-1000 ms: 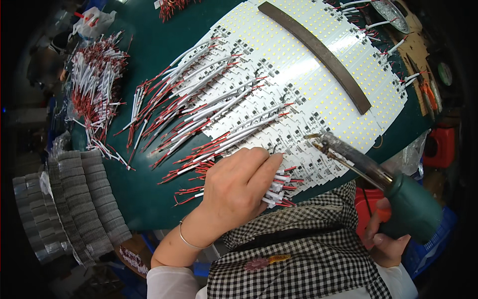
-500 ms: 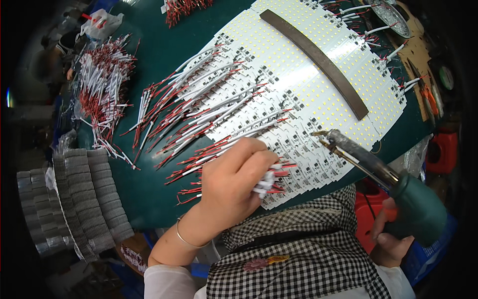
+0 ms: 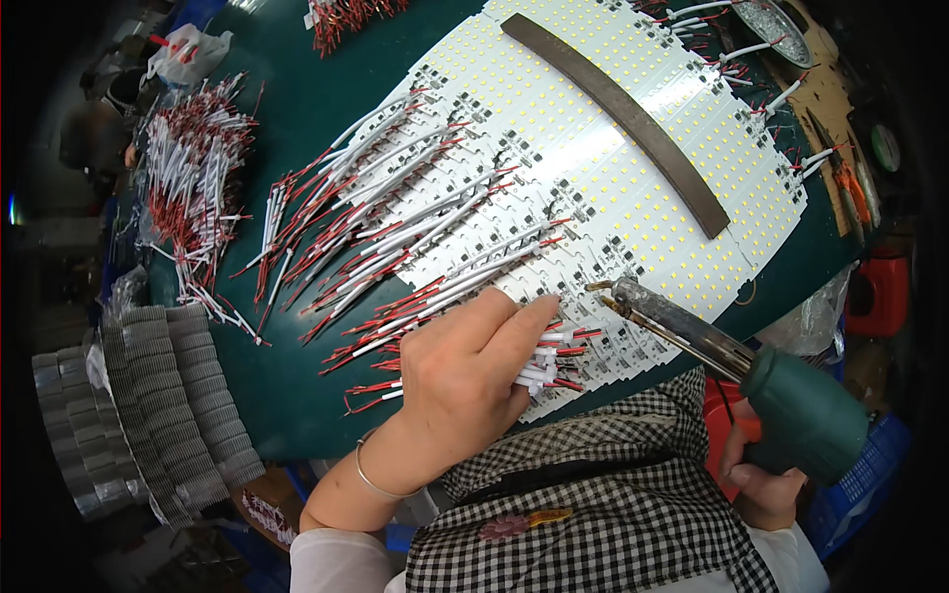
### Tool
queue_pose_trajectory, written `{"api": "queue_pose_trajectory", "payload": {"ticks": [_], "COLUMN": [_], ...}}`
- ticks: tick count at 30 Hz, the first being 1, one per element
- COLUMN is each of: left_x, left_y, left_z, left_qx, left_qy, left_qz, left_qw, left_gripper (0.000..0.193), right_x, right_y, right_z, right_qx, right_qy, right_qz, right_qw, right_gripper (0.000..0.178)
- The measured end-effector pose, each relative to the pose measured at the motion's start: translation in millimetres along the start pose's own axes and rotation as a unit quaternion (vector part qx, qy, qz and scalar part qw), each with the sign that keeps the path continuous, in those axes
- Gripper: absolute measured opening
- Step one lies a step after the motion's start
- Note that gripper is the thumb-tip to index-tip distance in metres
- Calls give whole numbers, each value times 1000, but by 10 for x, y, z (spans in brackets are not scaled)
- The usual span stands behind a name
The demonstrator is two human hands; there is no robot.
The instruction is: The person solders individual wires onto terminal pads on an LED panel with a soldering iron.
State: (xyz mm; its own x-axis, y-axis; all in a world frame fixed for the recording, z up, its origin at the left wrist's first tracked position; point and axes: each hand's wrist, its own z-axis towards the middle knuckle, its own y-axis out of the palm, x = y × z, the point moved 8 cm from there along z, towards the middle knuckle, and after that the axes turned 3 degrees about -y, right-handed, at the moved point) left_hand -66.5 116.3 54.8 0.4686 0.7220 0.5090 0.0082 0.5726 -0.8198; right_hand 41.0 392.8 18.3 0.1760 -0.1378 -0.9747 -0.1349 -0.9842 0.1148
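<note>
My left hand (image 3: 457, 371) is closed round a bundle of short white wires (image 3: 544, 366) with red ends, held over the near edge of a white LED circuit board sheet (image 3: 593, 237). Its thumb and index finger point toward the board. My right hand (image 3: 763, 484), at the lower right, grips a green soldering gun (image 3: 806, 410). The gun's metal tip (image 3: 603, 289) hovers over or touches the boards a little right of my left fingertips; which of these I cannot tell. Rows of white and red wires (image 3: 415, 232) lie across the boards' left side.
A curved brown bar (image 3: 618, 114) rests on the boards. Loose wires (image 3: 198, 158) are heaped at the left, above stacked grey ribbed parts (image 3: 178, 395). At the far right are a metal dish (image 3: 771, 30), orange-handled pliers (image 3: 852, 193) and a red plastic item (image 3: 878, 296).
The soldering gun has shifted left, its tip nearer my left hand. My left fingers have moved slightly right, and the wire ends in them show more spread out.
</note>
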Motion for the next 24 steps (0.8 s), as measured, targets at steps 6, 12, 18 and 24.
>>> {"api": "queue_pose_trajectory", "payload": {"ticks": [6, 12, 18, 24], "left_x": [15, 32, 54, 41], "left_y": [52, 78, 70, 95], "left_z": [-112, -128, -111, -126], "left_qx": [50, 72, 68, 56], "left_qy": [74, 98, 101, 88], "left_qz": [40, 62, 59, 49], "left_qw": [995, 991, 991, 993], "left_gripper": [43, 38, 36, 36], "right_x": [-6, -30, 36, 81], "right_y": [-52, 41, 91, 139], "right_z": [-19, 23, 13, 14], "right_qx": [-102, -159, -36, -85], "right_qy": [-55, -111, 67, 57], "right_qz": [-142, -157, -106, -141], "right_qw": [983, 968, 991, 985], "right_gripper": [69, 68, 67, 65]}}
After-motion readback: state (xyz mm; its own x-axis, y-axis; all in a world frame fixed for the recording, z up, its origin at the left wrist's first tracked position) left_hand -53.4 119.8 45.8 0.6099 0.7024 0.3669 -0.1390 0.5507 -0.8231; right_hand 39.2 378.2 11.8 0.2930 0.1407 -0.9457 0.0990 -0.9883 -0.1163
